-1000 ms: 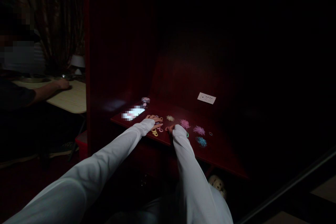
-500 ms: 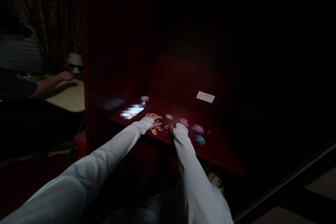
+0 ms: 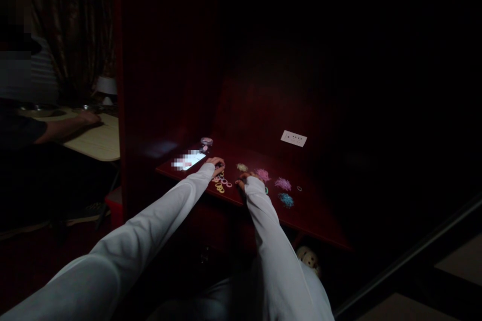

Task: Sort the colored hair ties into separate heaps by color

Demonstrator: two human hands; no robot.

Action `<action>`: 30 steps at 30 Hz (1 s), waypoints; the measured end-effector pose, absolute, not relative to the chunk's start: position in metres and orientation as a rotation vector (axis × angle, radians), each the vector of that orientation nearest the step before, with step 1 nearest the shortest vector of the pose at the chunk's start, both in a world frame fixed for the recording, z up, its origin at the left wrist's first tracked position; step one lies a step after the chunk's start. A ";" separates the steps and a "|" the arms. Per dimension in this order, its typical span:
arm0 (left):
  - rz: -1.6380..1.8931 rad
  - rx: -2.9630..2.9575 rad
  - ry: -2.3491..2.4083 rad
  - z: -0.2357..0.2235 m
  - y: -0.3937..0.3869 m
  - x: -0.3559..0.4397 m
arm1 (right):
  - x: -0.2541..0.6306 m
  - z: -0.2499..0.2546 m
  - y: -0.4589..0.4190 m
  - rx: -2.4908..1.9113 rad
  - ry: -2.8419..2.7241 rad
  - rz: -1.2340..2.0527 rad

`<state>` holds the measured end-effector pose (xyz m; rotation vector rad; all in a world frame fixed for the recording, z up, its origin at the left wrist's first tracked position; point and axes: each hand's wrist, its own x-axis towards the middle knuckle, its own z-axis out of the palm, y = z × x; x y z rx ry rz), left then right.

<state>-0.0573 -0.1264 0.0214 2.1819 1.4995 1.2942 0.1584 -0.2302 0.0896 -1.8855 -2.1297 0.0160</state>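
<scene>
My left hand [image 3: 216, 164] is bent over a loose group of small coloured hair ties [image 3: 223, 181], pink and yellow among them. Its fingers curl down towards the thumb, and whatever they grip is hidden. To the right, my right hand [image 3: 246, 178] is low over the table with its fingers apart and tips pointing left; nothing shows in its grasp. A green ring [image 3: 266, 190] peeks out beside the right cuff. Past that hand lie heaps of tiny bands: cream [image 3: 242, 167], pink [image 3: 262, 174], purple [image 3: 283, 184] and blue [image 3: 286, 200].
A lit phone [image 3: 194, 159] lies on the dark red table [image 3: 312, 220], with a small round container [image 3: 206, 141] behind it. One pale ring [image 3: 299, 188] sits apart at the right. A socket panel [image 3: 293, 138] is on the back wall. Beyond the left partition, another person's arm [image 3: 64, 128] rests on a light table.
My left hand has drawn slightly left and its outstretched fingers have curled. My right hand's fingers have spread leftward, where the reddish rings showed. The green ring has come into view.
</scene>
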 end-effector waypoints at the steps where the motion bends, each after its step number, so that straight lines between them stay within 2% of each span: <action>1: 1.307 2.148 1.517 0.022 -0.125 -0.058 | 0.159 0.090 -0.230 -1.886 -2.132 0.013; 15: 1.130 2.129 1.684 0.021 -0.129 -0.054 | 0.157 0.094 -0.235 -1.882 -2.204 0.045; 20: 1.354 1.997 1.534 0.028 -0.133 -0.058 | 0.158 0.093 -0.236 -1.862 -2.212 0.039; 25: 1.662 1.621 1.347 0.031 -0.134 -0.068 | 0.159 0.088 -0.232 -1.726 -2.236 0.031; 30: 1.605 1.576 1.324 0.035 -0.147 -0.075 | 0.150 0.088 -0.230 -1.562 -2.278 0.265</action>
